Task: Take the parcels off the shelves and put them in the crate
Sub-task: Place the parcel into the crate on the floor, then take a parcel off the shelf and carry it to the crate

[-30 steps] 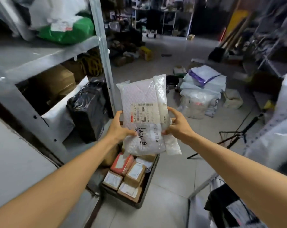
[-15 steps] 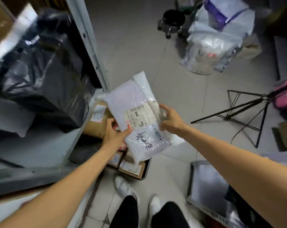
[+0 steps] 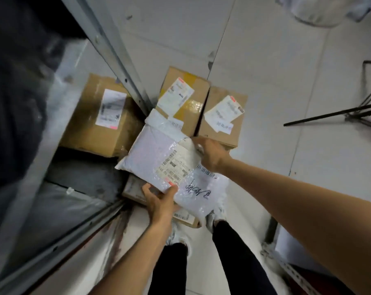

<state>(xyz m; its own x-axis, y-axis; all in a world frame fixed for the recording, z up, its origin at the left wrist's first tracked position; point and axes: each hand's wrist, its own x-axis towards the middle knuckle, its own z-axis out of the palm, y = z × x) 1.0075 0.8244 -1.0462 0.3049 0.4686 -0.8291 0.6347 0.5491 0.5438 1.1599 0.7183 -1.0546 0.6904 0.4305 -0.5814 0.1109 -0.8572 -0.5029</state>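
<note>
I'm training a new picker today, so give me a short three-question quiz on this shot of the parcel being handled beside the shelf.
1. True or false: only the right hand holds the white bubble-wrap parcel.
2. Which thin black thing stands on the floor at the right edge? A a bucket; B tripod legs; C a broom.
3. How many labelled cardboard boxes sit side by side just beyond the parcel, right of the grey shelf post?
Key: 1 false, the left hand grips its near edge too; 2 B; 3 two.
</note>
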